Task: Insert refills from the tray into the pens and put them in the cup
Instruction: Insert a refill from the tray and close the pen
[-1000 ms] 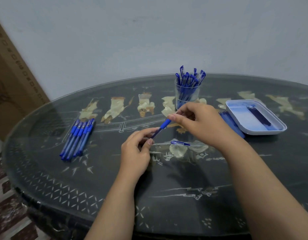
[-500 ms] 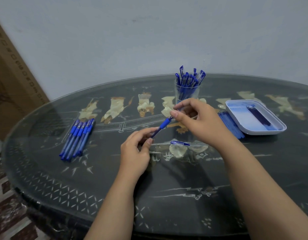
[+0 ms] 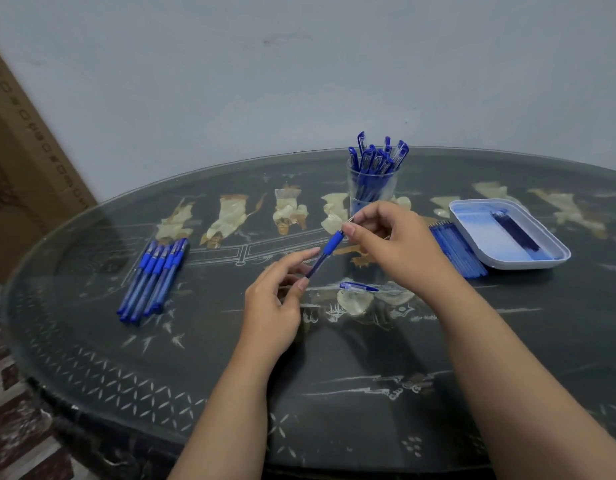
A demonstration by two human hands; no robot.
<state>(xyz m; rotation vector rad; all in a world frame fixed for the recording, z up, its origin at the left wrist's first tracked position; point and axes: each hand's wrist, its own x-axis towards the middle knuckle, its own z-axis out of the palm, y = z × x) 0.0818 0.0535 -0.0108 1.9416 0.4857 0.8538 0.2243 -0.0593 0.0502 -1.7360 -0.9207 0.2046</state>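
Note:
A blue pen [image 3: 325, 253] is held slanted above the table's middle. My left hand [image 3: 275, 306] pinches its lower barrel. My right hand [image 3: 395, 244] grips its upper end by the blue grip, where a thin tip pokes out. A blue pen cap [image 3: 358, 286] lies on the table just below the pen. Behind my right hand a clear cup [image 3: 370, 188] holds several capped blue pens. The white tray [image 3: 473, 223] at the right carries a few dark refills [image 3: 516, 230].
A row of several blue pens [image 3: 152, 280] lies at the left. A bundle of blue refills [image 3: 457, 249] rests on the table beside the tray's left edge. The dark oval glass-topped table [image 3: 161, 358] stands against a pale wall; a cardboard box [image 3: 22, 168] leans at the far left.
My right hand has lifted slightly and turned at the pen's upper end. The left hand has stayed put on the barrel. The cap has not moved.

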